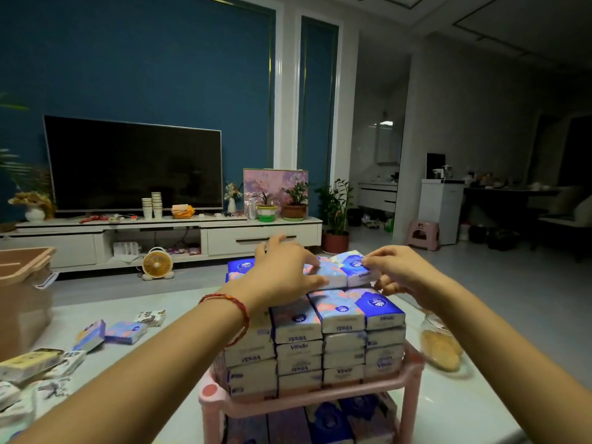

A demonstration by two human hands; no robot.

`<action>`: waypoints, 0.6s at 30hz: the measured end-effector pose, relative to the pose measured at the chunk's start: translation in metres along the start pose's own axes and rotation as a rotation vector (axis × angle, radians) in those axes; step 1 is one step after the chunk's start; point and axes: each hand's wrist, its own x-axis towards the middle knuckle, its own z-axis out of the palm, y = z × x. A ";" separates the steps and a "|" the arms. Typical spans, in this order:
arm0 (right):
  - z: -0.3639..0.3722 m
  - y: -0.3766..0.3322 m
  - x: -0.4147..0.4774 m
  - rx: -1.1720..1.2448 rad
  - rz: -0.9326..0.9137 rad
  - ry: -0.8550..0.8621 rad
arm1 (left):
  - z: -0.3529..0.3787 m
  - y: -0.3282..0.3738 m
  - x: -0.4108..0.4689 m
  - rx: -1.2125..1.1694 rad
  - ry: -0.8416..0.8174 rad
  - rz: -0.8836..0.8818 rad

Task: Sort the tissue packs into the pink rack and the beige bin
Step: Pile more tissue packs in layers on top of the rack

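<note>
Head view: both hands are working atop the stacked packs on the pink rack. Left hand is lying flat, fingers spread over the top tissue pack, its long axis running left-right. Right hand is pinching the neighbouring pack.

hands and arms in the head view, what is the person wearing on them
Both forearms are bare, with no sleeves in view. The left wrist carries a thin red braided cord bracelet, looped around more than once. The left hand and right hand show no gloves, rings or watch that can be made out.
</note>
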 end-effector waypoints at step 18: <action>0.002 -0.008 -0.011 -0.545 -0.512 -0.202 | -0.013 -0.041 -0.020 -0.047 0.044 -0.101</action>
